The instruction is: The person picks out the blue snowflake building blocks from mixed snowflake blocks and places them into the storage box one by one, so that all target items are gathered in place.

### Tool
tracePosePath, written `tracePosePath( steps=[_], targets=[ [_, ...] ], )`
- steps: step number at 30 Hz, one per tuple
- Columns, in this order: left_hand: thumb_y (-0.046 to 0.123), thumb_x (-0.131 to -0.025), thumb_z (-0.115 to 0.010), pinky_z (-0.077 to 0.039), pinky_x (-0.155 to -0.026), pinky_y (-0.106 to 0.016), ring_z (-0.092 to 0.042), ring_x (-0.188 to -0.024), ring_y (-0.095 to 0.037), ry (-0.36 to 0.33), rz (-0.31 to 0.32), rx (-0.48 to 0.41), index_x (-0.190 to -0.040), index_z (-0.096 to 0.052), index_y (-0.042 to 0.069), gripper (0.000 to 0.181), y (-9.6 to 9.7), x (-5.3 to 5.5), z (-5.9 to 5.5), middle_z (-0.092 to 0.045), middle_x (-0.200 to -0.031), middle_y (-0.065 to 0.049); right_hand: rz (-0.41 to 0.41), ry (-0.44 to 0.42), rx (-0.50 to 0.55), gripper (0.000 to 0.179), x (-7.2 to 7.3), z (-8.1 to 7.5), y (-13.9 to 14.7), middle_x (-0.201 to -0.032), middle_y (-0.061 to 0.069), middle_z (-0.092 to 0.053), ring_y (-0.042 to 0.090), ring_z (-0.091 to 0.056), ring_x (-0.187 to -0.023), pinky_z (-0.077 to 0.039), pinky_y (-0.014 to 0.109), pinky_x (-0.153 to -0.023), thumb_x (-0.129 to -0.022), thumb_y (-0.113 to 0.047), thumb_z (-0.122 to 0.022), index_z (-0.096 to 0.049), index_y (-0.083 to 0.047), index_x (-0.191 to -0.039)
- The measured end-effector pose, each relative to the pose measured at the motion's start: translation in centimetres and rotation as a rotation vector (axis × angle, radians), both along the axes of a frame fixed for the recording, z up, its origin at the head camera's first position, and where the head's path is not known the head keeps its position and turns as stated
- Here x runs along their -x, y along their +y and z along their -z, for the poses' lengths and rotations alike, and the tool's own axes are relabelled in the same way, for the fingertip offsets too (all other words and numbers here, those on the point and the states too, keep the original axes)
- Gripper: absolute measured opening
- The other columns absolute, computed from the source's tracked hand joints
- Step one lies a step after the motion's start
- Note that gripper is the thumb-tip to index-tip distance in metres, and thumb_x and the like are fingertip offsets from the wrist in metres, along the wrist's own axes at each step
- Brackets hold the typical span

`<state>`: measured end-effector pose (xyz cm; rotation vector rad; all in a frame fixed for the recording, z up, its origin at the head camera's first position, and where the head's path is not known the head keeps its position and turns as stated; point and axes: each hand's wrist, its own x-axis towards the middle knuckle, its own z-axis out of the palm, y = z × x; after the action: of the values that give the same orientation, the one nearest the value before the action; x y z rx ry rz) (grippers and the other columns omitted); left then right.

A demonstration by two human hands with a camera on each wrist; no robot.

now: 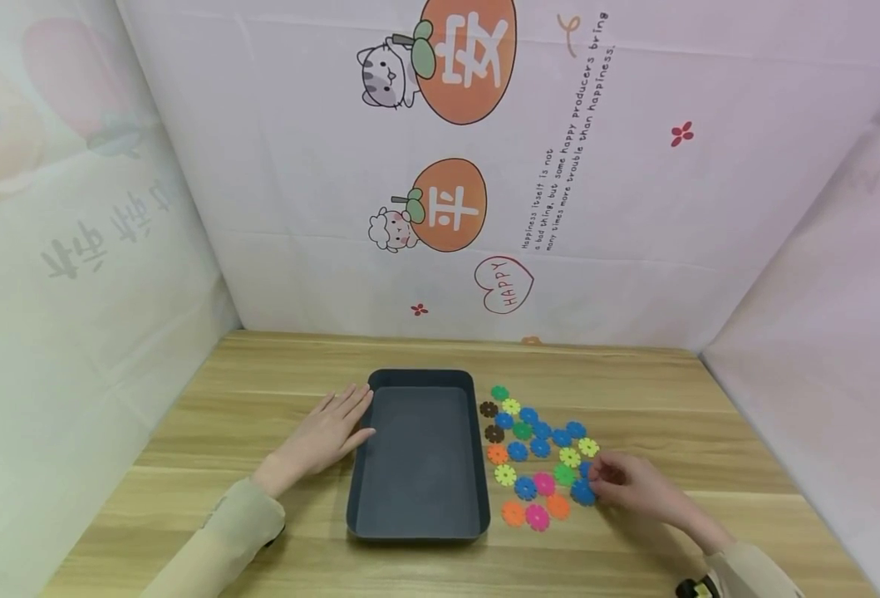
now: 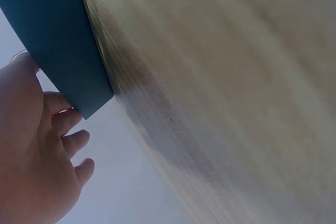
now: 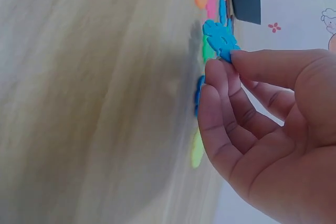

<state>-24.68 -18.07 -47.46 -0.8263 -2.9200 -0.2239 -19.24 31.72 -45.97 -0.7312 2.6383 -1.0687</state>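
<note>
My right hand (image 1: 634,488) pinches a blue snowflake disc (image 3: 219,37) between thumb and fingertips, lifted a little off the table in the right wrist view. In the head view that disc (image 1: 582,492) shows at the right edge of a loose spread of flat notched discs in several colours. My left hand (image 1: 327,433) touches the left rim of a dark grey rectangular tray (image 1: 419,465), its fingers fairly straight. From the left wrist view, the fingers (image 2: 65,121) lie along the tray's outer wall (image 2: 58,35). Nothing lies inside the tray.
Pink discs (image 1: 538,517), orange discs (image 1: 513,513), yellow discs (image 1: 505,475), green discs (image 1: 522,430) and brown discs (image 1: 489,409) lie right of the tray. Beneath is a wooden table (image 1: 290,365). Printed white cloth (image 1: 297,166) walls the back and both sides.
</note>
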Motion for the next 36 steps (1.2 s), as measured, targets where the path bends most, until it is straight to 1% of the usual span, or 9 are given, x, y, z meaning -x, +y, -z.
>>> tracePosePath(
  steps=[4, 8, 17, 23, 26, 28, 31, 33, 36],
  targets=[
    [0.042, -0.104, -0.048, -0.026, -0.121, -0.058, -0.029, -0.150, -0.037, 0.007, 0.002, 0.005, -0.154, -0.033, 0.002, 0.066, 0.1, 0.0, 0.0, -0.031, -0.161, -0.017, -0.019, -0.016, 0.033, 0.006, 0.4, -0.7, -0.7, -0.084, 0.004, -0.067, -0.001, -0.059, -0.073, -0.054, 0.021, -0.061, -0.097, -0.011, -0.062, -0.063, -0.006, -0.094],
    [0.041, -0.104, -0.047, -0.027, -0.120, -0.059, -0.030, -0.150, -0.038, 0.009, 0.009, -0.003, -0.154, -0.033, 0.001, 0.066, 0.1, -0.1, 0.0, -0.032, -0.161, -0.017, -0.011, -0.028, 0.021, 0.008, 1.0, -1.6, -1.9, -0.085, 0.000, -0.065, -0.001, -0.056, -0.074, -0.052, 0.020, -0.061, -0.097, -0.015, -0.063, -0.063, -0.008, -0.094],
    [0.043, -0.104, -0.048, -0.026, -0.121, -0.058, -0.029, -0.150, -0.036, 0.006, -0.001, 0.014, -0.155, -0.032, 0.003, 0.066, 0.0, 0.0, -0.2, -0.031, -0.162, -0.016, -0.049, -0.062, 0.039, 0.012, 2.2, -3.3, -6.5, -0.085, 0.004, -0.065, 0.005, -0.058, -0.071, -0.054, 0.025, -0.062, -0.098, -0.019, -0.062, -0.063, -0.007, -0.096],
    [0.042, -0.104, -0.047, -0.026, -0.121, -0.057, -0.030, -0.150, -0.037, 0.008, 0.002, 0.014, -0.154, -0.033, 0.002, 0.066, 0.1, 0.0, -0.2, -0.032, -0.162, -0.016, -0.086, -0.061, 0.059, 0.010, 3.0, -3.9, -9.6, -0.085, 0.006, -0.068, 0.004, -0.057, -0.070, -0.050, 0.020, -0.064, -0.096, -0.019, -0.065, -0.065, -0.009, -0.094],
    [0.041, -0.104, -0.047, -0.026, -0.121, -0.058, -0.030, -0.150, -0.037, 0.006, 0.003, 0.011, -0.154, -0.032, 0.002, 0.065, 0.2, -0.1, -0.2, -0.031, -0.162, -0.016, -0.081, -0.085, 0.078, 0.010, 3.5, -3.7, -10.8, -0.085, 0.007, -0.071, 0.012, -0.064, -0.073, -0.053, 0.021, -0.067, -0.096, -0.019, -0.065, -0.066, -0.009, -0.094],
    [0.041, -0.104, -0.047, -0.026, -0.121, -0.058, -0.030, -0.150, -0.037, 0.007, 0.004, 0.007, -0.154, -0.033, 0.001, 0.065, 0.2, -0.2, -0.2, -0.031, -0.161, -0.017, -0.082, -0.107, 0.089, 0.012, 3.8, -3.6, -11.7, -0.084, 0.012, -0.072, 0.021, -0.068, -0.074, -0.056, 0.024, -0.067, -0.096, -0.019, -0.066, -0.067, -0.008, -0.094],
    [0.040, -0.104, -0.048, -0.027, -0.121, -0.058, -0.031, -0.150, -0.037, 0.009, 0.005, 0.002, -0.154, -0.033, 0.001, 0.065, 0.2, -0.3, -0.3, -0.032, -0.161, -0.017, -0.102, -0.167, 0.114, 0.012, 4.1, -3.4, -13.1, -0.085, 0.019, -0.072, 0.036, -0.069, -0.076, -0.060, 0.036, -0.068, -0.096, -0.018, -0.065, -0.067, -0.007, -0.094],
    [0.040, -0.104, -0.048, -0.027, -0.121, -0.058, -0.031, -0.150, -0.037, 0.008, 0.005, 0.001, -0.154, -0.034, 0.001, 0.065, 0.2, -0.3, -0.3, -0.032, -0.161, -0.017, -0.114, -0.182, 0.116, 0.012, 4.1, -3.6, -14.2, -0.085, 0.019, -0.072, 0.040, -0.068, -0.076, -0.060, 0.043, -0.069, -0.096, -0.018, -0.066, -0.067, -0.006, -0.093],
    [0.040, -0.104, -0.048, -0.026, -0.121, -0.058, -0.030, -0.150, -0.037, 0.006, 0.004, 0.001, -0.154, -0.033, 0.001, 0.065, 0.2, -0.3, -0.1, -0.032, -0.161, -0.017, -0.134, -0.190, 0.117, 0.010, 4.0, -3.9, -15.8, -0.085, 0.016, -0.073, 0.035, -0.069, -0.076, -0.060, 0.048, -0.069, -0.096, -0.015, -0.066, -0.067, -0.006, -0.093]
  ],
)
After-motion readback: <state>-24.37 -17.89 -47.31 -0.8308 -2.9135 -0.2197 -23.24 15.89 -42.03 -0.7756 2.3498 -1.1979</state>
